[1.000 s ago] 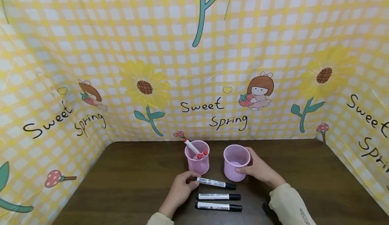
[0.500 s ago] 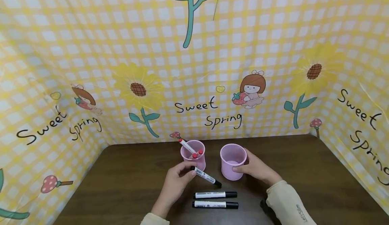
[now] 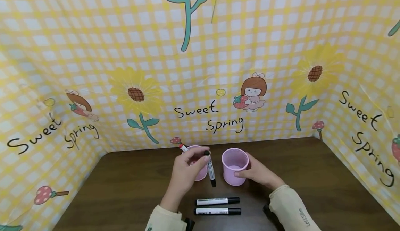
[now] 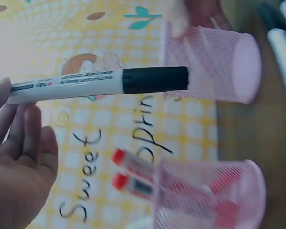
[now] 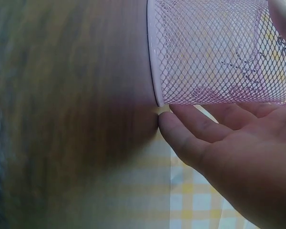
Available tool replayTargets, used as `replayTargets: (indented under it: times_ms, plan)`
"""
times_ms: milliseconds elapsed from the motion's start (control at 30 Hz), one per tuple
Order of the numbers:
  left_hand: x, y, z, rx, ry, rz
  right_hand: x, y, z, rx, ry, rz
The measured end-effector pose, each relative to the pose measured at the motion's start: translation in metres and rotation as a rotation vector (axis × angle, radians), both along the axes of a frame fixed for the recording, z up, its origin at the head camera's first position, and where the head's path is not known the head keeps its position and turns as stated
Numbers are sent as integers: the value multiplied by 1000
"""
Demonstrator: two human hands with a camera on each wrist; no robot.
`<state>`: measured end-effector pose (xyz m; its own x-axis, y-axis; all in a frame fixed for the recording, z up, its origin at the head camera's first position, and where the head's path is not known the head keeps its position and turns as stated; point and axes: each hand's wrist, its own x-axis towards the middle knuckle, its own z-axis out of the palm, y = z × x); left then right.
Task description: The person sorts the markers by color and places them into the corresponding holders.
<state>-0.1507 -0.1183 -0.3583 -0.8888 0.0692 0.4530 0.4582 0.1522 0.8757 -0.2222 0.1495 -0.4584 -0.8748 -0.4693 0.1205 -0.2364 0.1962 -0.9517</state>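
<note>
Between its thumb and fingertips, my left hand [image 3: 184,170] pinches one end of a white marker [image 4: 69,85] with a black cap. The marker hangs steeply, cap end down, above the table between two pink mesh pen cups. My right hand [image 3: 262,173] holds the right pen cup [image 3: 232,177] by its side, thumb on the front and fingers behind. That cup stands upright, and no pens show inside it. Behind my left hand, partly hidden, the left pen cup [image 4: 207,167] holds several red markers [image 4: 133,164].
Two more black-capped markers, a farther one [image 3: 215,201] and a nearer one [image 3: 217,211], lie parallel on the dark wooden table [image 3: 131,189]. A yellow checked cloth [image 3: 200,68] with flowers and lettering rises behind the table and along both sides.
My left hand has lifted the marker off the table and swung it from lying flat to nearly upright. My right hand stays on its cup. The head view has shifted slightly.
</note>
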Motion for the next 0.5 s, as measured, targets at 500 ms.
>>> replayTargets:
  times_ms: [500]
  plan:
    - [-62,66,-1,-135,10,44,-1,-1,1,21,-20,-14]
